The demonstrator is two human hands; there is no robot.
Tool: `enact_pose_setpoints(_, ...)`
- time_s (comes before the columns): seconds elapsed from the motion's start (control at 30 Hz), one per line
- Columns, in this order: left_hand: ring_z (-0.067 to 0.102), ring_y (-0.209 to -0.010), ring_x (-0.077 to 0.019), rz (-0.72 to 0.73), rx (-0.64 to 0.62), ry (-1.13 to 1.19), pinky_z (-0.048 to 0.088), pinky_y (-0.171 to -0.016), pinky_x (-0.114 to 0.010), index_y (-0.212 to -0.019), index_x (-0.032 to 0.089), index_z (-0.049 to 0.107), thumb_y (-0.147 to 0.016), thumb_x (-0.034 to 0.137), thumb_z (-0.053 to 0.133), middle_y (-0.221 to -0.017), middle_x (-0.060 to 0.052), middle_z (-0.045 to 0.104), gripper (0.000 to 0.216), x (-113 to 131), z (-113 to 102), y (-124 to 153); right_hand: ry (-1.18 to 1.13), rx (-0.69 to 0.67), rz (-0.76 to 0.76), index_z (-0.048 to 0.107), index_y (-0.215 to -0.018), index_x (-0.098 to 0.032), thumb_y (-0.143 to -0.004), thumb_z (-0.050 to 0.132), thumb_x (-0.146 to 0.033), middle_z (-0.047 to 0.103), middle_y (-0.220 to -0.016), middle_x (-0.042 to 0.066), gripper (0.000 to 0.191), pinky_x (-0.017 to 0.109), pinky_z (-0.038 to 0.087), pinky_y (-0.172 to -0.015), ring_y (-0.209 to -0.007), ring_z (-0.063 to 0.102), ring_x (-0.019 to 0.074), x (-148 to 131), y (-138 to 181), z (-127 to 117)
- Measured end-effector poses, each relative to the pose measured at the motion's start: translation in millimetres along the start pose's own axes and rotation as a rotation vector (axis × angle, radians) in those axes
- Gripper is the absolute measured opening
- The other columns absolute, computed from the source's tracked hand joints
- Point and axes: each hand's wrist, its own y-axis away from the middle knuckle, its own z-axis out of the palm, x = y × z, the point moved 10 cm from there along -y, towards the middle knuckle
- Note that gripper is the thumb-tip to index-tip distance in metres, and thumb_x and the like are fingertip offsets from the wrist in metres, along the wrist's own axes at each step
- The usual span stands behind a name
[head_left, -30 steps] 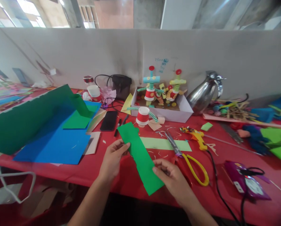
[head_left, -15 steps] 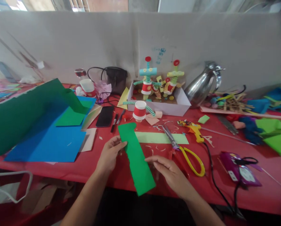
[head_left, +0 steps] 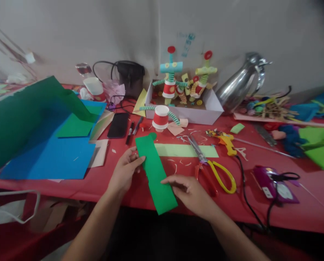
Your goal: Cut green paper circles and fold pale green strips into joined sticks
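Well, your left hand pinched the green paper strip between thumb and fingers at its left edge. Your right hand was loosely bent, its forefinger touching the strip's right edge; whether its thumb gripped underneath, I couldn't tell. The strip slanted over the red table, on your side of the cup figure, a red-and-white paper cup with coiled arms.

Nearer you than that cup figure and partly to its right lay a pale green strip, with the scissors across it, blades pointing away from you. Farther right of the cup figure were a yellow glue gun and a purple packet. To its left you had two pens, a black phone, then a big blue sheet. Behind it stood a white box holding paper figures; behind and to the right, a steel jug; behind and to the left, a dark bag.
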Motion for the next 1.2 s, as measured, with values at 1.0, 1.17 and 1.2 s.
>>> enact_pose_setpoints(1.0,0.061,-0.061,-0.0108,0.038,0.36,0.376,0.053,-0.054,-0.021,-0.065,0.017,0.063,-0.049,0.011,0.086,-0.066,0.005,0.067,0.03,-2.0,-34.6,21.8,1.003,0.501,0.108,0.052,-0.141,-0.023,-0.09,0.058,-0.037,0.059,-0.126,0.013,0.053,0.053,0.046,-0.103,-0.12,0.055,0.0325,23.6,64.2,-121.7)
enact_pose_setpoints(1.17,0.066,-0.073,-0.0145,0.06,0.275,0.194,0.058,-0.06,-0.023,-0.075,0.017,0.062,-0.053,0.02,0.088,-0.08,0.002,0.07,0.034,-6.1,-30.1,23.7,1.025,0.476,0.071,0.054,-0.139,-0.021,-0.093,0.054,-0.038,0.057,-0.121,0.014,0.048,0.051,0.049,-0.1,-0.114,0.057,0.0307,24.9,60.9,-115.1)
enact_pose_setpoints(1.2,0.067,-0.076,-0.0145,0.084,0.28,0.135,0.058,-0.061,-0.023,-0.083,0.019,0.062,-0.056,0.021,0.088,-0.085,0.001,0.07,0.037,-5.2,-32.0,25.5,1.027,0.479,0.062,0.054,-0.138,-0.021,-0.094,0.053,-0.038,0.057,-0.12,0.014,0.048,0.051,0.049,-0.1,-0.114,0.057,0.0307,24.9,60.6,-115.1)
